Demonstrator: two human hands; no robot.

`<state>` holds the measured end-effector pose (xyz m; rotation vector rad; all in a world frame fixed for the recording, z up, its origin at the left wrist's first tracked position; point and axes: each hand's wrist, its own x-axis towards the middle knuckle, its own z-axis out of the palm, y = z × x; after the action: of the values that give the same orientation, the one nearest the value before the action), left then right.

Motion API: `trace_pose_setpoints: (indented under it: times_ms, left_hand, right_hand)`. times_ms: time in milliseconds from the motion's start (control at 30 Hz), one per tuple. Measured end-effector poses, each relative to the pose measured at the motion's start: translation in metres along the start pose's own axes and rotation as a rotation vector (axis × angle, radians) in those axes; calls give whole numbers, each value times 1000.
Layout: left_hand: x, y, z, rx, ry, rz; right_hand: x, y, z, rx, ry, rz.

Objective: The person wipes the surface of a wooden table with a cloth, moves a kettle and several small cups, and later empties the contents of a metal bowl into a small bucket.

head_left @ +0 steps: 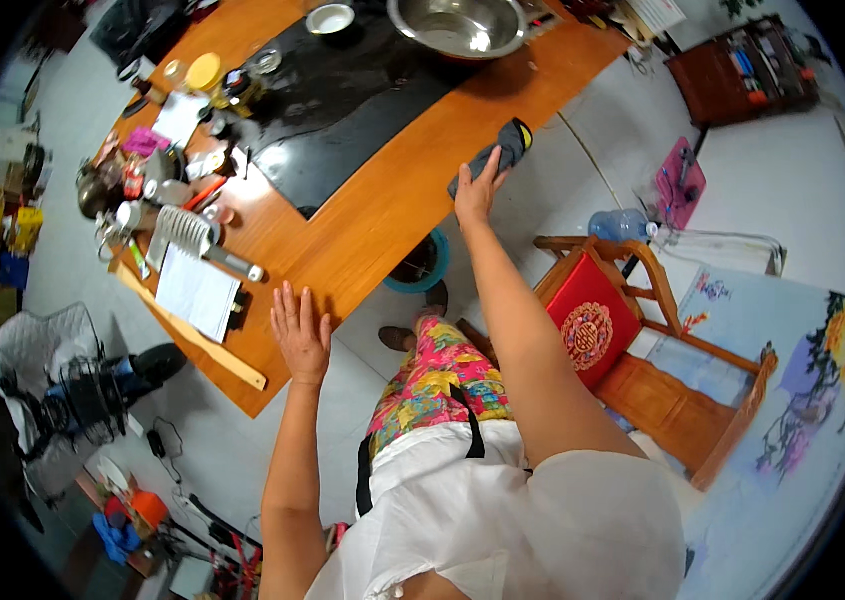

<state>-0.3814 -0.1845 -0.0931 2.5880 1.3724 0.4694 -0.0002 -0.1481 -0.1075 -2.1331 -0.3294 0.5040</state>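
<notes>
My right hand (480, 188) is closed on a dark grey cloth (513, 147) with a yellow patch, at the near edge of the wooden table (373, 240). Fingers slightly apart, my left hand (301, 330) lies flat on the near left corner of the same table. Close to its left are a sheaf of white papers (195, 290) and a pale brush-like tool (183, 232) with a long handle. A black glossy panel (343, 130) is set into the tabletop beyond both hands.
A steel basin (463, 25) and a white bowl (330, 19) stand at the far side. Jars and bottles crowd the table's left. A wooden ruler (193, 335) lies along the left edge. A wooden chair (673, 395) with a red cushion stands right; a blue tub (433, 262) sits below the table.
</notes>
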Motion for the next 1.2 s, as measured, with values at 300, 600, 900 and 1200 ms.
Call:
trace_pose_setpoints:
  times_ms: [300, 600, 900, 1200]
  left_hand:
    - [70, 19, 62, -34, -22, 80]
    - [75, 37, 67, 96, -68, 92]
    - [79, 40, 66, 125, -78, 67]
    - [87, 50, 60, 137, -92, 80]
  right_hand:
    - [-42, 22, 26, 430, -10, -116]
    - [-102, 27, 30, 159, -52, -71]
    - [124, 31, -37, 241, 85, -173]
    - [171, 31, -55, 268, 115, -150]
